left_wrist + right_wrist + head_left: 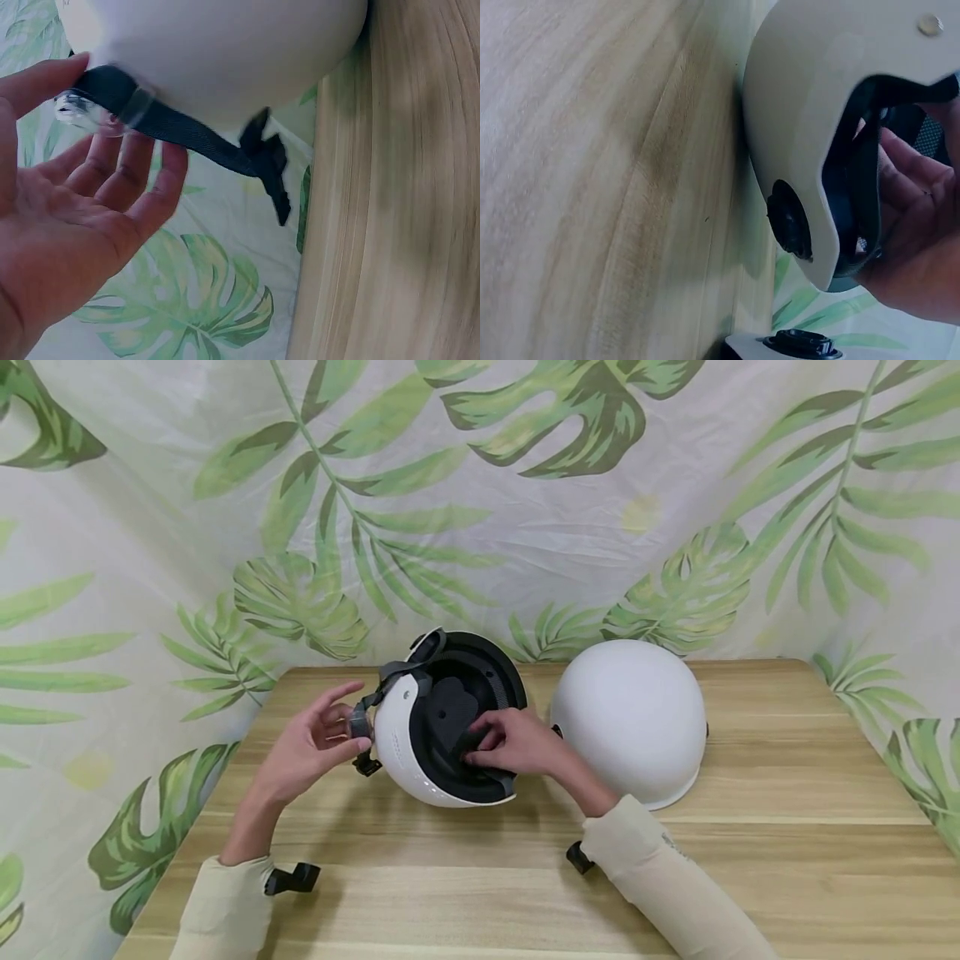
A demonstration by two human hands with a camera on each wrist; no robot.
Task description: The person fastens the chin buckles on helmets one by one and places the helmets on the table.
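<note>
A white helmet point(397, 739) lies tipped on the table, its opening and black lining point(450, 710) turned up toward the right. At its left side my left hand point(307, 747) holds the dark chin strap point(191, 135), thumb on one side and fingertips behind it. A clear piece and a loose black buckle point(271, 169) show on that strap in the left wrist view. My right hand point(521, 742) reaches into the opening, where its thumb and fingers pinch a black band point(868, 184) of the lining near the rim.
A second white helmet point(630, 718) sits dome up to the right, close to my right forearm. Behind the wooden table point(450, 902) hangs a leaf-patterned cloth point(525, 552).
</note>
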